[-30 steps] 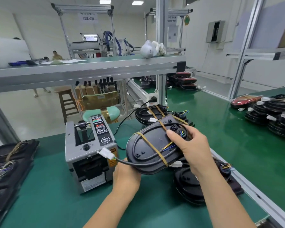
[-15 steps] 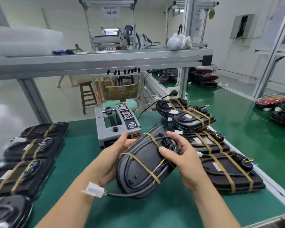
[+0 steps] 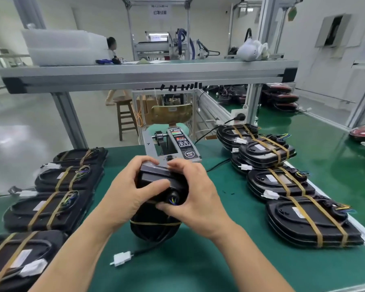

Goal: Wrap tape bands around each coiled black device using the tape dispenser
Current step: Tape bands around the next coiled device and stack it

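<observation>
Green matting (image 3: 219, 266) is laid over the workbench, and an aluminium shelf (image 3: 148, 73) is carried above its far edge. At the centre one black device (image 3: 156, 178) is held up on its end. It is gripped by both hands, which are placed close together on its upper part. The left hand (image 3: 122, 194) is closed on it from nine o'clock, with the fingers hooked over the top edge and the thumb pressed on the near side. The right hand (image 3: 194, 197) is closed on it from three o'clock, with the fingers curled over the same edge and the thumb set under the place where coloured wires (image 3: 172, 200) come out. One yellowish tape band (image 3: 154, 223) is seen around the lower part of the device. Whether the lower end rests on the matting cannot be told. A black cable (image 3: 143, 251) is led from that end to a white connector (image 3: 121, 258), which lies on the matting at seven o'clock. The tape dispenser (image 3: 177, 144) is stood at twelve o'clock, just behind the hands, and its front is hidden by them. At nine o'clock a row of banded devices (image 3: 49, 209) is laid out. At three o'clock stacked devices (image 3: 303, 220) are placed, each crossed by two bands. A wooden stool (image 3: 124, 116) is seen on the floor beyond the bench.
</observation>
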Motion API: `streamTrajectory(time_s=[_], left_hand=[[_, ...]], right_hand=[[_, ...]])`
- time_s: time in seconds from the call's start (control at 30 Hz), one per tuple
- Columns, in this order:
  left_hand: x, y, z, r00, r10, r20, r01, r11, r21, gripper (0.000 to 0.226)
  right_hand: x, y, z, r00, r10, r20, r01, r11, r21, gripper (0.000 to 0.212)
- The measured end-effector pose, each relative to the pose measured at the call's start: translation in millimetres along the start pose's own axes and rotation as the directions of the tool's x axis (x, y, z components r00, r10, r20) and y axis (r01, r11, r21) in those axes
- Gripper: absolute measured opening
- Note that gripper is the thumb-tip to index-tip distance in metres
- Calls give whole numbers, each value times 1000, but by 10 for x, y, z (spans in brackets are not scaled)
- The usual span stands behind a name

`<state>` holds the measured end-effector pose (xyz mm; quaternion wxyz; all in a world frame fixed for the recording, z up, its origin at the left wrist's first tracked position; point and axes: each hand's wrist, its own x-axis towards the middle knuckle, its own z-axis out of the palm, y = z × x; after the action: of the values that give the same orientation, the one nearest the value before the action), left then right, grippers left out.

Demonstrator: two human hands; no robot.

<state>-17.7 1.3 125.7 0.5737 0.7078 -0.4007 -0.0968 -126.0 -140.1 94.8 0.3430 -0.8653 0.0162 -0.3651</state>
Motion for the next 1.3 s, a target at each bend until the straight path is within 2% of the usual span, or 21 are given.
streamTrajectory(time_s=[0.1, 0.17, 0.27, 0.3, 0.37, 0.43, 0.5, 0.6, 0.77, 0.87, 0.97, 1.1, 1.3], left_hand=[[-43, -93, -92, 999, -17, -34, 15, 998, -57, 46], [-68, -138, -136, 999, -12, -36, 9, 997, -77, 45], [-114, -201, -192, 999, -5, -41, -2, 989, -148, 37], [-130, -221, -210, 999, -4, -45, -4, 984, -180, 33], [-170, -265, -248, 997, 1, -82, -19, 976, -217, 33], [-219, -302, -285, 988, 15, -154, -50, 973, -225, 31], [-254, -328, -321, 975, 32, -219, -83, 970, -227, 32], [-282, -378, -374, 961, 37, -275, -109, 962, -252, 36], [-320, -436, -440, 956, 28, -291, -104, 962, -251, 36], [-345, -459, -453, 960, 20, -280, -88, 968, -234, 37], [-363, -482, -440, 969, 33, -244, -113, 940, -323, 43], [-359, -494, -412, 965, 65, -253, -151, 929, -337, 46], [-379, -461, -343, 958, 89, -273, -178, 930, -322, 47]], right_hand=[[-14, -26, 148, 999, 15, 42, -15, 1000, 15, 84], [-13, -27, 162, 998, 37, 50, -41, 996, 85, 83], [25, 5, 117, 978, 195, -76, -166, 942, 290, 55], [44, 48, 104, 945, 292, -149, -219, 901, 374, 37], [62, 180, 98, 820, 518, -244, -354, 794, 494, 6], [36, 302, 140, 681, 697, -225, -514, 674, 530, 17], [-1, 373, 200, 595, 791, -141, -592, 551, 588, 19], [4, 382, 324, 541, 840, -37, -617, 426, 662, 11], [125, 295, 478, 491, 871, 0, -609, 342, 716, 8], [188, 272, 512, 455, 890, -35, -618, 344, 707, 10], [243, 246, 538, 429, 902, -41, -624, 329, 709, 16], [319, 203, 560, 412, 910, -50, -637, 327, 699, 12], [366, 220, 606, 383, 914, -135, -678, 378, 630, 16]])
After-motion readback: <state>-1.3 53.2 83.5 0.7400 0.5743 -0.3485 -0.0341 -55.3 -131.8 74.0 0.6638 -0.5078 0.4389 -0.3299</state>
